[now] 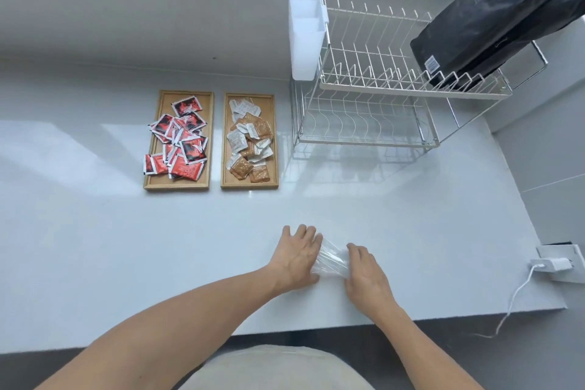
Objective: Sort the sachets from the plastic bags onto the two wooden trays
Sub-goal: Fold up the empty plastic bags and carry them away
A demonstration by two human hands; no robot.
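Observation:
Two wooden trays lie side by side at the middle of the white counter. The left tray (151, 168) holds several red and black sachets (182, 139). The right tray (274, 149) holds several brown and white sachets (250, 142). Nearer to me, a clear plastic bag (331, 260) lies crumpled on the counter between my hands. My left hand (297, 258) rests flat on the bag's left side with fingers spread. My right hand (367, 275) grips the bag's right end. I see no sachets inside the bag.
A two-tier wire dish rack (373, 98) stands at the back right, with a white plastic caddy (305, 25) on its left end and a black bag (493, 19) leaning in its top tier. A white charger (552, 264) and cable sit at the counter's right edge.

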